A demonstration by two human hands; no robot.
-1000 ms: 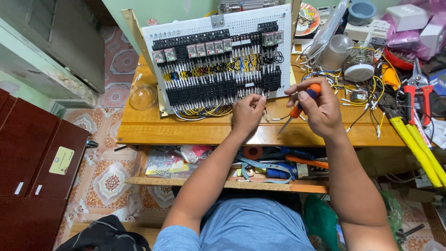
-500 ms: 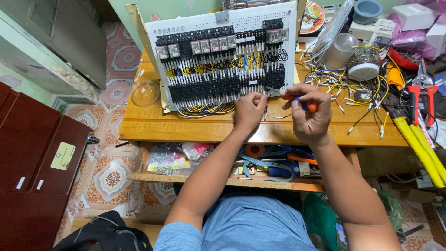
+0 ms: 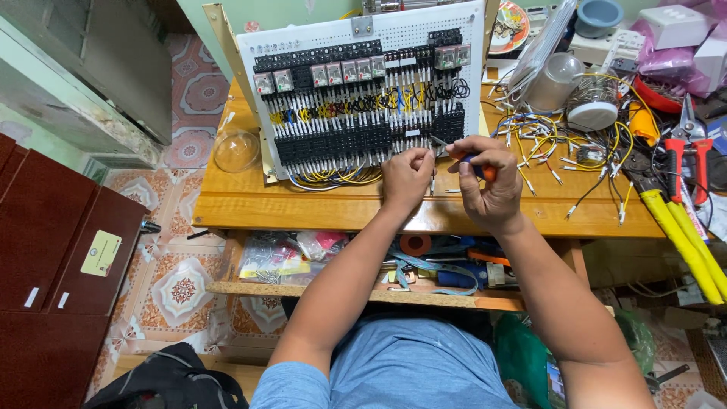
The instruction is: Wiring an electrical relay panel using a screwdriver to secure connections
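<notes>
**Crowded wiring bench: slips and snags at the panel's lower edge**

Wooden desk boards point(image 3: 318, 204) carry a white perforated control panel point(image 3: 363, 91), propped upright near the desk's back edge, with patterned floor tiles showing at the left.

At the fingers, the left hand point(image 3: 407, 176) is pinched shut on what looks like a thin wire end just below the panel's lowest terminal row; the wire itself is too small to make out surely. The right hand point(image 3: 485, 182) is curled closed round an orange-handled screwdriver point(image 3: 478, 168), its shaft aimed left and up toward the black terminal blocks point(image 3: 363, 140). Both hands are held close together over the desk's middle.

Outward, loose yellow and black wires point(image 3: 556, 148) are spread toward the right edge, beside red-handled pliers point(image 3: 685, 148) and a yellow-handled tool point(image 3: 685, 238). A clear glass dome point(image 3: 236, 150) sits near the left edge.

Several faults are judged possible. The tip could slip off a small screw and be driven into a neighbouring terminal or the pinching fingers, because the rows are packed tightly. The wire could be pulled free if the pinch is relaxed early. The propped panel could be pushed backwards by hard pressure.
</notes>
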